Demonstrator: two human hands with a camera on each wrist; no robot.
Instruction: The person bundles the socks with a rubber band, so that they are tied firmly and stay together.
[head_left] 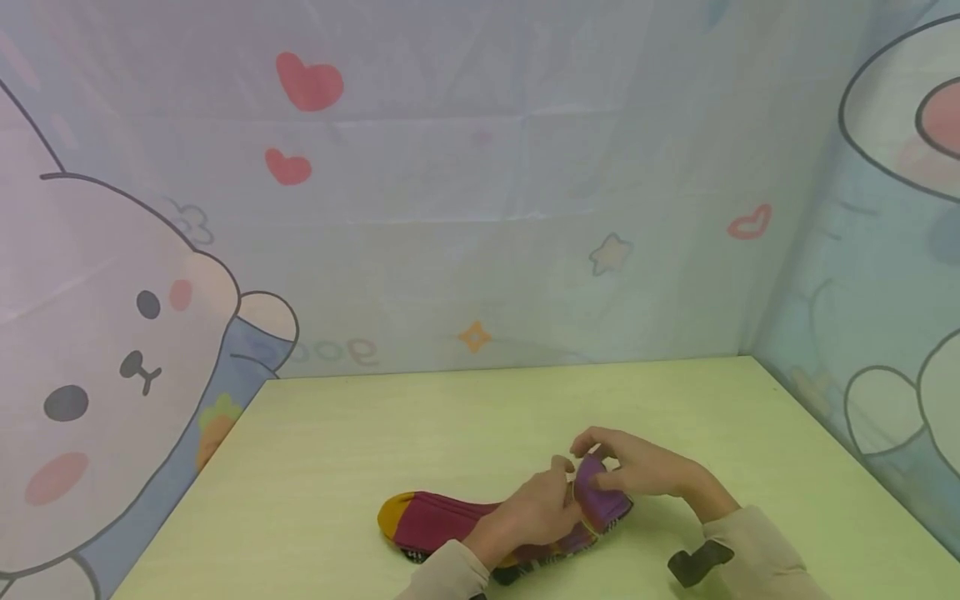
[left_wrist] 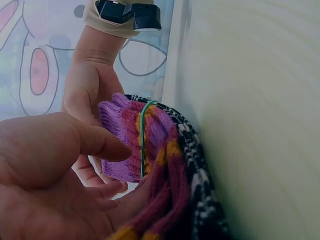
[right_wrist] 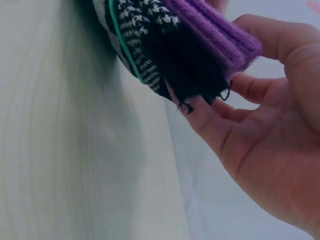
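A bundle of knitted socks lies across the table's front part. The maroon sock (head_left: 438, 525) has a mustard toe at the left and a purple cuff (left_wrist: 117, 127) at the right. Layered with it is a black-and-white patterned sock (right_wrist: 150, 45). A thin green elastic band (left_wrist: 143, 135) circles the bundle near the cuffs. My left hand (head_left: 542, 510) grips the socks just left of the band, thumb alongside the knit. At the cuff end, my right hand (head_left: 645, 467) holds the purple and black edges between thumb and fingers; loose threads hang there in the right wrist view.
The pale yellow-green table (head_left: 360, 433) extends behind and to both sides of the socks. A printed cloth backdrop (head_left: 480, 183) stands along its back and side edges. A dark wrist-worn device (head_left: 699, 563) sits at the right sleeve.
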